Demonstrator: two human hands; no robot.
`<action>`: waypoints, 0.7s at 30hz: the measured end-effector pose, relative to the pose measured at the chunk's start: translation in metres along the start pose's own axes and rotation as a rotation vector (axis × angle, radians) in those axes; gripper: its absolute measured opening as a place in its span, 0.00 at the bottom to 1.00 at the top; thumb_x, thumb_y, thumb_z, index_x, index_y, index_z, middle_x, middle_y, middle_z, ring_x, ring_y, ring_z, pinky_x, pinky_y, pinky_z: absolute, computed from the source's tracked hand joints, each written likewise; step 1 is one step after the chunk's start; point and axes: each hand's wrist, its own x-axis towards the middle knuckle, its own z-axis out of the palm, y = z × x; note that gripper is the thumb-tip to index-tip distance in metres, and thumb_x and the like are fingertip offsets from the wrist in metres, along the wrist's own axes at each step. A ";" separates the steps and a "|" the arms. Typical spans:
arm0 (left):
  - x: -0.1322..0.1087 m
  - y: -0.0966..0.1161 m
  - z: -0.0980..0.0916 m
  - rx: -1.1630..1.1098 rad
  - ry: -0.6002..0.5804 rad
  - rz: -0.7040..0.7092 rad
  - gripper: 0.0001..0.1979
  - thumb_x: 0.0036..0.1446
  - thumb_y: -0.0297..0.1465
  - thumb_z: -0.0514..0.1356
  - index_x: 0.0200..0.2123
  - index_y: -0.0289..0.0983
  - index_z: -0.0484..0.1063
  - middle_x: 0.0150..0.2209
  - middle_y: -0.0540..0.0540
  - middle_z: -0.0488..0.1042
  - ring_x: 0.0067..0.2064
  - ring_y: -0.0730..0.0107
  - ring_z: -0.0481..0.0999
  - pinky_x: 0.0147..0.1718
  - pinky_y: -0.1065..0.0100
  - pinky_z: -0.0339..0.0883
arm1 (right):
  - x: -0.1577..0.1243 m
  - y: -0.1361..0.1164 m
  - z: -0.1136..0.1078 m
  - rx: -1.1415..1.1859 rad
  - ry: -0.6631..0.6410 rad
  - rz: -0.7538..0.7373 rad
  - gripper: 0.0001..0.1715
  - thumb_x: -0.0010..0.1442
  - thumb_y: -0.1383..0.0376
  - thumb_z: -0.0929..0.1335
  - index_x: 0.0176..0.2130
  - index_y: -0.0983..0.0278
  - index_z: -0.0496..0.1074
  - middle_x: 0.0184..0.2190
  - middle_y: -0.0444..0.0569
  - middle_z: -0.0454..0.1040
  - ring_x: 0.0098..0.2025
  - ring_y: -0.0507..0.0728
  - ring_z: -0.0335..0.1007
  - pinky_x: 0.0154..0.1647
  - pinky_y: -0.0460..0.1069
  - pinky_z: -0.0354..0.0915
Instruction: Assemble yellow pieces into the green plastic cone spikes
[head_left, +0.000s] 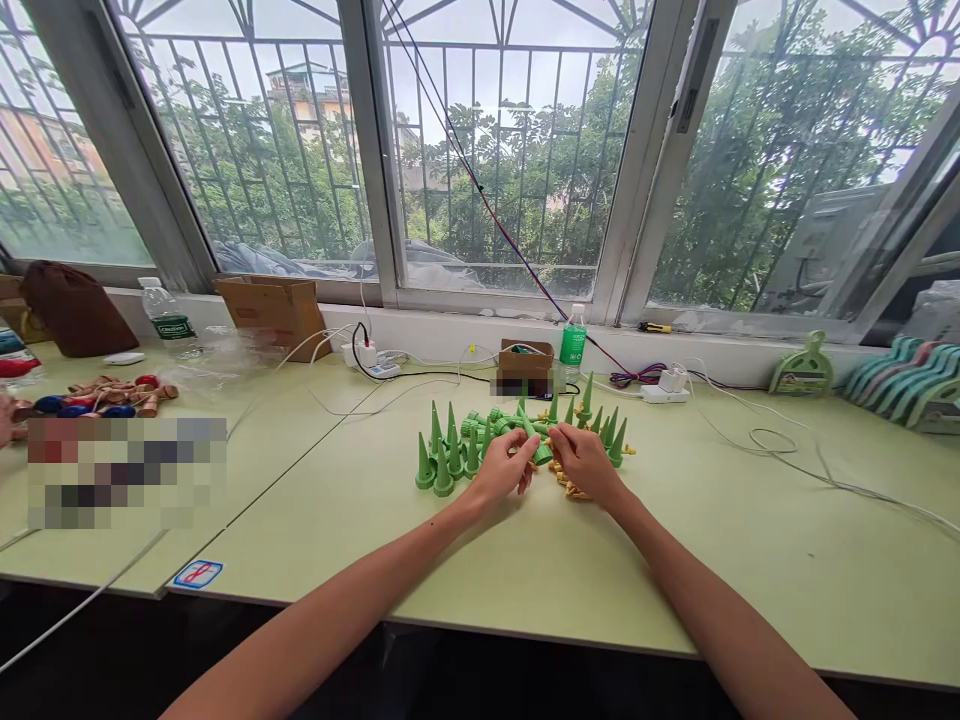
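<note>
Both my hands meet at the middle of the pale green table [525,560]. My left hand [504,468] is closed round a green plastic cone [537,446] that lies tilted between the hands. My right hand [583,460] is curled with its fingertips pinched at the cone's end; what they pinch is too small to name. Several green cones [447,455] stand upright just left of my left hand, more stand behind my right hand [606,425]. Small yellow-tan parts [571,488] lie under my right hand.
A small brown box [525,362] and a green bottle [574,340] stand behind the cones, with a power strip [375,362] and cables. A cardboard box [276,312], a water bottle [166,318] and wooden toys [105,396] lie at the left. Green stacked items [900,380] sit far right.
</note>
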 end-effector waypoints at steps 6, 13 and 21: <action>-0.003 0.004 -0.001 0.090 0.004 0.087 0.19 0.58 0.48 0.57 0.29 0.38 0.61 0.20 0.55 0.61 0.16 0.78 0.62 0.14 0.74 0.55 | 0.001 0.004 0.001 -0.084 0.014 -0.027 0.25 0.68 0.53 0.56 0.23 0.61 0.54 0.17 0.40 0.56 0.20 0.51 0.50 0.24 0.48 0.48; -0.003 0.004 -0.001 0.169 0.076 0.113 0.17 0.56 0.45 0.59 0.35 0.36 0.69 0.25 0.51 0.68 0.18 0.79 0.64 0.16 0.73 0.56 | 0.002 0.000 0.000 -0.090 -0.011 -0.007 0.27 0.68 0.51 0.54 0.22 0.61 0.51 0.17 0.40 0.53 0.20 0.51 0.47 0.23 0.47 0.46; -0.007 0.005 0.000 0.196 0.066 0.172 0.14 0.59 0.41 0.57 0.41 0.37 0.69 0.32 0.48 0.72 0.17 0.81 0.64 0.15 0.75 0.56 | 0.001 0.001 0.002 -0.068 -0.014 0.008 0.30 0.68 0.48 0.53 0.21 0.61 0.48 0.17 0.40 0.50 0.20 0.50 0.45 0.22 0.48 0.45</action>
